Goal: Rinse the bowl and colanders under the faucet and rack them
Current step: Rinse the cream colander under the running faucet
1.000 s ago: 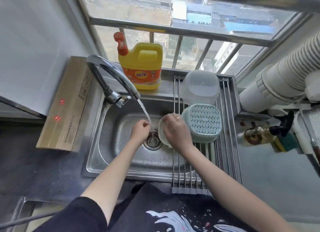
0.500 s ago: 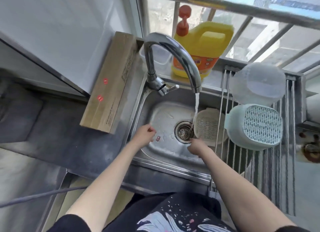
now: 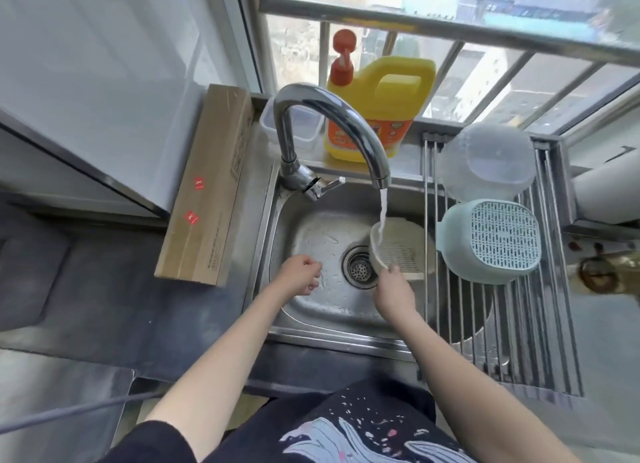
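Water runs from the chrome faucet (image 3: 332, 123) onto a cream colander (image 3: 398, 251) tilted over the steel sink (image 3: 311, 310). My right hand (image 3: 393, 291) grips the colander's near rim. My left hand (image 3: 299, 277) hovers over the sink basin left of the drain (image 3: 360, 268), fingers curled, holding nothing. On the roll-up rack (image 3: 540, 352) at the right, a pale green colander (image 3: 491, 241) lies upside down, and a clear plastic bowl (image 3: 485, 161) sits upside down behind it.
A yellow detergent jug (image 3: 377, 106) with a red pump stands on the ledge behind the faucet, a clear container (image 3: 304, 127) beside it. A long cardboard box (image 3: 211, 185) lies left of the sink. A white pipe (image 3: 602, 196) runs at the right edge.
The camera view shifted left and tilted. The cream colander has come more fully under the stream, held by my right hand. My left hand drew away from it, left of the drain.
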A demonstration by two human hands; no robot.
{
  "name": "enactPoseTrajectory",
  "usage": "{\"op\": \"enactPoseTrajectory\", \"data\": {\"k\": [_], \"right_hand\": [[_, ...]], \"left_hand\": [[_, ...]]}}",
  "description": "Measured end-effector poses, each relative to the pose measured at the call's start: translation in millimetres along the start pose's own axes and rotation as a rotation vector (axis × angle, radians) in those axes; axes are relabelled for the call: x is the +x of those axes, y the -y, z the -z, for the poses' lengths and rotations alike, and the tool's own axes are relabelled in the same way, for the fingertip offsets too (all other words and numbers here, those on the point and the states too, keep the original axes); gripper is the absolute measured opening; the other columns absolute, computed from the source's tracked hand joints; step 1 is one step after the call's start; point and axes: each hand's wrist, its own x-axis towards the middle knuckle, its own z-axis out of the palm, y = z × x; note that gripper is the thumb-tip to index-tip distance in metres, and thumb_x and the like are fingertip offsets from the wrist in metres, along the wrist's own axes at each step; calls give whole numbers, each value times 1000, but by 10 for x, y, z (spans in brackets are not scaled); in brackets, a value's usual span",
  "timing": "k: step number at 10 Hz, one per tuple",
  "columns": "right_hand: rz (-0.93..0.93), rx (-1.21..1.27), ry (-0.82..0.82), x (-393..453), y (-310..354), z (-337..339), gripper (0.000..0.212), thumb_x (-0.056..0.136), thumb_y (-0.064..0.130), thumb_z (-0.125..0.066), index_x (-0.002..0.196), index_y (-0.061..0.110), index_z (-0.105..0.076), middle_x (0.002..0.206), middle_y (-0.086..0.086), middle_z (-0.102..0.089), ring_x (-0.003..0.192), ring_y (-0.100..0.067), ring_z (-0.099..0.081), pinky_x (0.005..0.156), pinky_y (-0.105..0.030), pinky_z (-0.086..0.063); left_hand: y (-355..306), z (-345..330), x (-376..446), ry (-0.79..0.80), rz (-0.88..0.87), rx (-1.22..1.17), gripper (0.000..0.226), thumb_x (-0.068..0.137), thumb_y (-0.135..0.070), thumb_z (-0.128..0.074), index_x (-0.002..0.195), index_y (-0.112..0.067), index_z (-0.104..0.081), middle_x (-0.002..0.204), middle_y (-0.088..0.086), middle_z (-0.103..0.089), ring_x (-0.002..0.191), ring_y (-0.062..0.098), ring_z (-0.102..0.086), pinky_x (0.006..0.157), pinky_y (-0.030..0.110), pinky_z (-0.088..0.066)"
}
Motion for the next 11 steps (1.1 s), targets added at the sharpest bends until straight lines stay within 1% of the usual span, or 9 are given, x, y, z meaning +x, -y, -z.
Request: {"op": "enactPoseTrajectory", "data": {"k": [2,3,4,5,6,7,8,9,11], "right_hand": [[314,67,-103,-473,253,-99,34,101,16,-26,126,6,-48,124,-13,-51,108,-31,-51,79,-31,-36],[395,36,-196,-617,313,9,31,98,19,-39,121,5,-55,117,-12,-57,107,-29,-54,84,-32,-44],[500,-28,-122,-610,283,122,59,65,12,-78,121,0,-63,122,-10,-63,112,-19,-62,88,-25,-51],[541,-10,-165,-595,231,226,64,75,7,-67,137,9,-51,148,0,-42,128,-13,-49,96,-26,-46],[475,166,-71,-640,250,260,52,86,7,-47,136,18,-52,155,8,-30,130,-16,-47,103,-35,-43],[363,572,-290,-668,295,334,25,84,10,-53,102,15,-70,123,3,-63,93,-19,-66,86,-42,-52],[34,998,-498,-632,272,438,19,88,7,-50,101,18,-58,90,-2,-61,71,-30,-64,60,-50,-55],[-224,1142,-344,-513,178,570,29,96,17,-46,124,16,-42,109,-8,-51,80,-28,-63,49,-39,-58],[-225,1040,-104,-394,171,560,31,101,19,-41,131,17,-37,108,-8,-48,80,-29,-65,50,-39,-59]], "left_hand": [[-289,-257,-93,151,74,-96,56,89,-46,-58,130,-10,-46,111,11,-52,83,25,-64,66,28,-56],[-327,-301,-111,75,47,-191,36,92,-22,-59,122,-4,-51,86,13,-61,65,21,-64,54,25,-57],[-323,-254,-132,36,-10,-278,32,93,4,-44,122,-10,-44,89,16,-63,61,24,-65,46,25,-57],[-330,-180,-146,-64,-120,-264,43,88,8,-48,124,-16,-41,110,17,-57,73,30,-67,50,28,-59],[-380,-144,-192,-177,-252,-175,38,85,7,-53,117,-12,-47,114,14,-55,83,31,-67,48,27,-58],[-420,-124,-230,-248,-357,-80,32,81,5,-56,107,-13,-52,107,9,-58,85,28,-65,51,33,-60],[-402,-67,-290,-307,-466,102,28,77,1,-58,97,-19,-53,98,7,-63,84,27,-65,64,43,-60],[-354,-58,-348,-329,-575,263,34,81,-2,-58,110,-20,-55,95,4,-68,76,20,-65,57,28,-52],[-346,-61,-386,-406,-707,377,54,85,-3,-54,132,-28,-47,89,1,-70,68,17,-65,60,38,-58]]}}
